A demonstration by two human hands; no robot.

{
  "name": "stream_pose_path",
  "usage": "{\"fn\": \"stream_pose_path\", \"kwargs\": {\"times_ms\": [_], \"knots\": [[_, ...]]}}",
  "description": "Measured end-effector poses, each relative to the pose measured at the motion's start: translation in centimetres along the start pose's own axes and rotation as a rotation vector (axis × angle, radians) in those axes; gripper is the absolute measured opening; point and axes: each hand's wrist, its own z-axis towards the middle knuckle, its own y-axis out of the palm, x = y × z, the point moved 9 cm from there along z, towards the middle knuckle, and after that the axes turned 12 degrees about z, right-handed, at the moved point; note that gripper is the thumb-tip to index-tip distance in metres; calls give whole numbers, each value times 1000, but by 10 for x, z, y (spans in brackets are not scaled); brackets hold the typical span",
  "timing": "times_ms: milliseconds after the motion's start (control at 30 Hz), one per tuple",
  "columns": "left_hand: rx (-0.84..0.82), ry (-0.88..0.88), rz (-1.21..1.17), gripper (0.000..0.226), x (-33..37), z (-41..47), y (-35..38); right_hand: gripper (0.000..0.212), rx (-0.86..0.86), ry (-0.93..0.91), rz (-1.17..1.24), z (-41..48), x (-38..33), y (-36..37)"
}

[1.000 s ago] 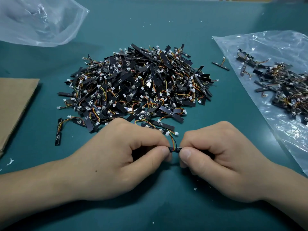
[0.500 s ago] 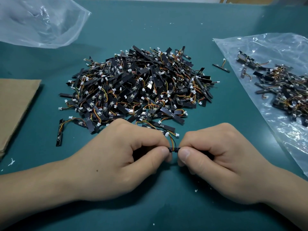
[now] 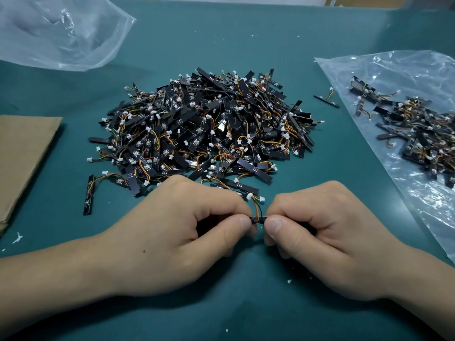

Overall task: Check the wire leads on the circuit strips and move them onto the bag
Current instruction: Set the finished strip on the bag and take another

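Pile of circuit strips [image 3: 204, 134] mid-table — bag [image 3: 418, 77] with strips right, cardboard [image 3: 22, 153] left.

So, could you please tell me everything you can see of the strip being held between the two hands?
The strip is thin and black, held level and crosswise over the green table, in front of the big pile. The left hand pinches one end and the right hand the other, so only a short middle piece shows. Coloured wires rise from it to a small white plug.
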Motion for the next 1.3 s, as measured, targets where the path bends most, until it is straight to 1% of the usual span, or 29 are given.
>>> {"fn": "stream_pose_path", "kwargs": {"times_ms": [67,200,267,367,400,467,567,700,767,833,967,1033,1133,1167,1233,1300], "knots": [[12,-7,-38,20,-1,0,-1,32,6,0,21,0,-1,-1],[-21,18,44,18,0,0,2,33,-2,-4,5,0,0,-1],[-29,11,25,18,-3,0,2,32,-6,-2,33,0,0,-1],[-85,30,86,18,-2,1,4,32,-7,-5,19,0,0,-1],[-83,33,103,18,-2,1,4,32,-7,-6,17,0,0,-1],[-73,8,63,18,-3,0,3,33,-9,-1,25,0,1,-1],[-70,7,107,18,-3,0,5,33,-13,10,10,0,1,0],[-70,-6,93,19,-3,-1,4,34,-19,16,16,-1,2,0],[-48,0,66,23,-3,-1,3,35,-24,13,16,-1,2,0],[-50,-6,39,33,-2,-1,2,34,-25,12,21,-1,2,0],[-77,6,103,37,0,0,2,33,-25,14,12,-1,1,0],[-44,0,91,33,-3,0,1,32,-23,19,15,-1,1,0],[-49,16,117,19,-2,1,2,32,-19,24,21,-1,1,0],[-44,15,128,17,-2,1,0,32,-18,25,28,0,1,0],[-42,-4,143,20,-1,2,-2,33,-22,31,27,-1,2,0],[-21,3,139,30,-1,0,-2,34,-30,47,21,-1,4,1]]}}
